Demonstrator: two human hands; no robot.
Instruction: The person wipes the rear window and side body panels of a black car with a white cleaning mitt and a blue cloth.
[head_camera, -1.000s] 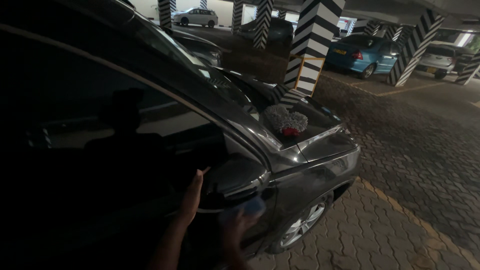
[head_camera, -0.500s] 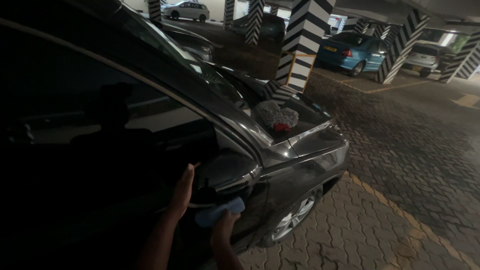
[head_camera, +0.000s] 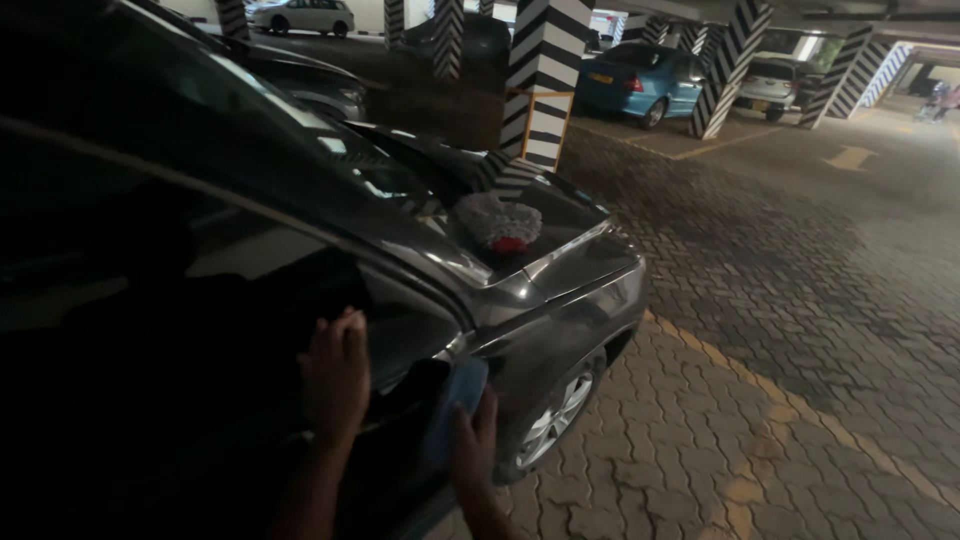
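Right hand (head_camera: 472, 452) pressing a folded blue cloth (head_camera: 455, 405) against the dark, glossy mirror (head_camera: 410, 350); left hand (head_camera: 335, 375) spread flat on it, gripping nothing.

A folded light-blue cleaning cloth (head_camera: 455, 408) lies pressed flat against the dark grey car's glossy side mirror housing (head_camera: 420, 385), standing nearly upright along the housing's outer edge, its upper corner rounded and pale in the dim garage light. The mirror housing, dark and curved, juts from the front corner of the tinted door window, just above the front wheel. Its upper part is covered from behind, and much of its shape is lost in shadow. The cloth's lower end is hidden.
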